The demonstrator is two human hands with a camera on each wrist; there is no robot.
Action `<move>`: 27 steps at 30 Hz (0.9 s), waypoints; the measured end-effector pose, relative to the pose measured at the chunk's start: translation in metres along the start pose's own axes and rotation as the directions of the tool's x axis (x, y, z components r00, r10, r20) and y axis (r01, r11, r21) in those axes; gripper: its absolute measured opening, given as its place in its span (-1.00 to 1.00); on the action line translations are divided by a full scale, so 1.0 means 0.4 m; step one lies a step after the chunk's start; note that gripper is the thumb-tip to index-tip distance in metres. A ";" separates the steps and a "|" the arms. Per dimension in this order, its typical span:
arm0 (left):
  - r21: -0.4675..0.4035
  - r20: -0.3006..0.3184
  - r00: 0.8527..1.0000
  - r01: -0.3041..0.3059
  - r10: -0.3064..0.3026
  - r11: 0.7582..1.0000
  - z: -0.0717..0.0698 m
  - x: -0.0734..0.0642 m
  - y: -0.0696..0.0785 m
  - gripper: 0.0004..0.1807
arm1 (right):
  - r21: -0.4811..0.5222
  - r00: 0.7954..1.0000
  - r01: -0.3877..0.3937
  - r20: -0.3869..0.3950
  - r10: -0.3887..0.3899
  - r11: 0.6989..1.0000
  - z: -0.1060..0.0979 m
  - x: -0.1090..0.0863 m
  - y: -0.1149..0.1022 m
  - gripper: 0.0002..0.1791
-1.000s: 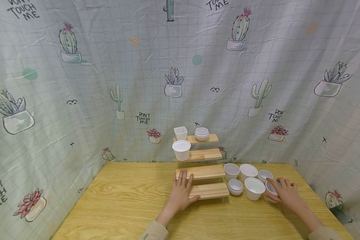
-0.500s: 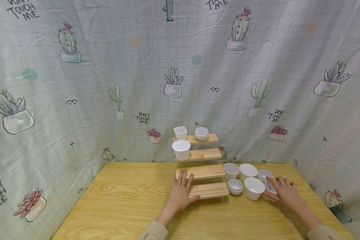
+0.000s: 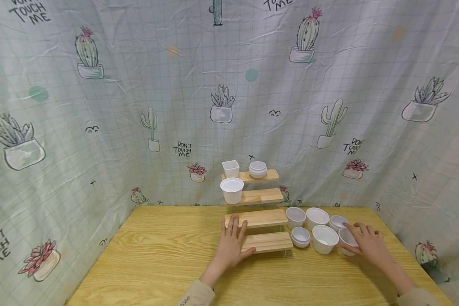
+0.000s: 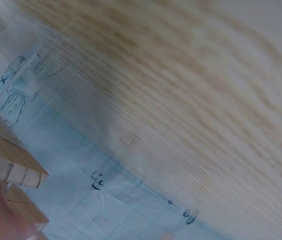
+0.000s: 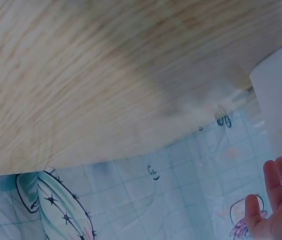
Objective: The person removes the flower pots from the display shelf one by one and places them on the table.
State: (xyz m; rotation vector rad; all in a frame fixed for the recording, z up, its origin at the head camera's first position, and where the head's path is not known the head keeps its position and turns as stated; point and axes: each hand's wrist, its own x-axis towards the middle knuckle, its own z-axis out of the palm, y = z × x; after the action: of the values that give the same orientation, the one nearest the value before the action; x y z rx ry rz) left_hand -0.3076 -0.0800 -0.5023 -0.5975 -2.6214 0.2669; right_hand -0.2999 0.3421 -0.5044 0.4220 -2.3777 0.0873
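Observation:
A stepped wooden display rack (image 3: 267, 219) with several shelves stands on the table. My left hand (image 3: 229, 244) rests on its left end, straight fingers on the second-lowest shelf and thumb at the lowest shelf's front edge. Far right, a white plastic cup (image 3: 349, 239) stands upright. Around it my right hand (image 3: 368, 244) spreads, thumb at its near left side and index finger over the back rim. The other fingers (image 5: 274, 187) appear stretched out in the right wrist view, near a white cup wall (image 5: 280, 95).
Several more white cups stand right of the rack, including a deep cup (image 3: 324, 240) and a small ridged jar (image 3: 300, 237). On the upper shelves sit a square cup (image 3: 230, 169), a ridged jar (image 3: 258, 169) and a round cup (image 3: 232, 191). A cactus-print curtain (image 3: 183, 85) encloses the table.
My right hand has shifted slightly right and back, its index finger lifting off the cup's rim so more of the cup shows. The left hand stays put.

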 end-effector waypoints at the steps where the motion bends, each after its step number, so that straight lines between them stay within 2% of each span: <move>1: 0.002 0.004 1.000 0.000 0.000 1.000 -0.001 0.000 0.000 -0.06 | -0.001 1.000 -0.001 0.000 0.001 1.000 -0.004 0.001 0.000 -0.26; 7: 0.017 0.010 1.000 -0.003 0.003 1.000 -0.007 0.000 0.001 -0.06 | 0.011 1.000 0.014 0.003 -0.014 1.000 -0.025 0.013 -0.010 -0.28; 13: 0.021 0.005 1.000 -0.006 0.006 1.000 -0.010 -0.002 0.002 -0.06 | 0.015 0.997 0.064 -0.031 -0.064 0.998 -0.042 0.036 -0.037 -0.31; 21: -0.005 -0.005 1.000 0.003 -0.003 1.000 -0.006 0.000 0.003 -0.06 | 0.058 0.998 0.039 0.051 -0.042 0.998 -0.067 0.066 -0.090 -0.33; 27: -0.011 0.007 1.000 0.010 -0.010 1.000 -0.002 0.001 0.001 -0.06 | 0.063 0.996 0.063 0.053 -0.067 0.996 -0.068 0.078 -0.123 -0.35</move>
State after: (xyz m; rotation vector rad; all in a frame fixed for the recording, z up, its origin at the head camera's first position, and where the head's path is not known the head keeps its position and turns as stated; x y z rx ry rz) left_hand -0.3074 -0.0794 -0.5015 -0.5884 -2.6333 0.2524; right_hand -0.2879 0.2918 -0.4660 0.5373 -2.4182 0.1200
